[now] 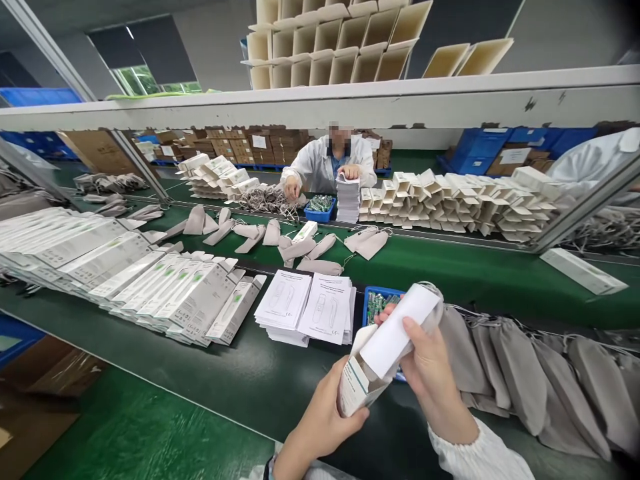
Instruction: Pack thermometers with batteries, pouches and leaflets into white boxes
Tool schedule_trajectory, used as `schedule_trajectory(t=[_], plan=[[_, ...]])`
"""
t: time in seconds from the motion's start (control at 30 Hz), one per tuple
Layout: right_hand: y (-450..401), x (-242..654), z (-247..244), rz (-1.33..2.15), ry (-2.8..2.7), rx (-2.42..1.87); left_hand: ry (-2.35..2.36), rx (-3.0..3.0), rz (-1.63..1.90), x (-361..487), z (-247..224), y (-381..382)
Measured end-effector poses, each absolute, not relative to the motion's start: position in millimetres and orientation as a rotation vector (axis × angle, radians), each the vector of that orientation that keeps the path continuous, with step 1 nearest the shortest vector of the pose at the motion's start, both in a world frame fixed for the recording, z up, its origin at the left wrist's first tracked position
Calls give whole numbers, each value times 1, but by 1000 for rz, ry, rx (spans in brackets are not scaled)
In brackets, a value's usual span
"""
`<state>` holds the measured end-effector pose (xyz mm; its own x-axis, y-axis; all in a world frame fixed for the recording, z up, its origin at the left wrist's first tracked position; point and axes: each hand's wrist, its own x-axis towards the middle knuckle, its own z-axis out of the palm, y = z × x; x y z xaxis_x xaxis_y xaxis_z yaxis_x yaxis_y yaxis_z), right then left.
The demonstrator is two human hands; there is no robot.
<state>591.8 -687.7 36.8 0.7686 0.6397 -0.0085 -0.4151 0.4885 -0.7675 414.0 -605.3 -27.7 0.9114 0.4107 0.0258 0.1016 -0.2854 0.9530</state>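
My left hand [325, 413] is wrapped round a small white carton [356, 387], which is tilted with its top end open. In my right hand [425, 353] is a rolled white paper [395, 333] together with a pouch whose grey end and cord show behind the paper. The lower end of the paper is at the carton's open mouth. Just behind my hands stands a blue tray [370, 293] of small green cylinders, partly covered by the paper and my right fingers. Two stacks of printed leaflets [283, 300] lie to its left.
Rows of white cartons [185, 293] lie at the left. Grey pouches [525, 367] are piled at the right, and more lie on the green belt [450, 267]. Across it a person [330, 163] works beside open cartons [450, 200]. A shelf beam [320, 103] runs overhead.
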Motion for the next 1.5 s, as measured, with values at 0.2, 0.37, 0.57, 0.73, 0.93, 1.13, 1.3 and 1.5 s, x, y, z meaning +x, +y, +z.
schedule_trajectory(t=[0.2, 0.37, 0.57, 0.73, 0.93, 1.13, 1.3, 1.5], plan=[[-690, 576, 32, 358, -539, -1143, 511, 1908, 384, 426, -27, -612], [-691, 577, 37, 296, -551, -1326, 597, 1907, 462, 438, -25, -608], [-691, 597, 42, 513, -620, -1406, 368, 2035, 397, 440, -19, -600], [-685, 569, 19, 577, -603, -1282, 500, 1967, 587, 450, -23, -610], [-704, 566, 20, 283, -946, -1412, 578, 1917, 692, 456, -14, -615], [-714, 573, 28, -268, -1520, -1460, 443, 1891, 646, 449, -24, -614], [-722, 572, 40, -415, -1713, -1510, 388, 1896, 643, 442, -34, -618], [-723, 564, 43, -396, -1809, -1597, 319, 1920, 665, 439, -43, -618]])
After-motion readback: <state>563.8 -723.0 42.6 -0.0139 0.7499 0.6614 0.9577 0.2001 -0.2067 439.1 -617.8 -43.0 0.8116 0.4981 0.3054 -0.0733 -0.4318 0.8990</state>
